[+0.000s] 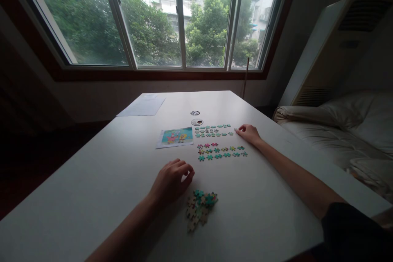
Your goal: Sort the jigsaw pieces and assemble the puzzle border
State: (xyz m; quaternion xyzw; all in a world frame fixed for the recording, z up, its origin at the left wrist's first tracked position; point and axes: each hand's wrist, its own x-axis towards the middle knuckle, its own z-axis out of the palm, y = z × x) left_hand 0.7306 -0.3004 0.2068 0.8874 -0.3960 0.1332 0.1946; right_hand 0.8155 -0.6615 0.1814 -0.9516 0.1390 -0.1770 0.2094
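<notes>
My right hand (248, 133) reaches to the right end of the upper rows of jigsaw pieces (213, 127), its thumb and finger closed on a small light puzzle piece (236, 130). Below those rows lie more rows of pieces (218, 156), pink, yellow and teal. My left hand (173, 177) rests nearer to me with curled fingers, thumb and forefinger pinched together; whether anything is between the tips is hidden. Close to it, a loose heap of puzzle pieces (201, 208) lies partly face down. A colourful reference picture (176, 137) on a sheet is left of the rows.
The white table (101, 180) narrows toward a window (181, 28). Sheets of paper (141, 105) lie at its far left. Two round holes or discs (197, 122) are beyond the rows. A pale sofa (337, 123) and a tall white unit (331, 49) stand on the right.
</notes>
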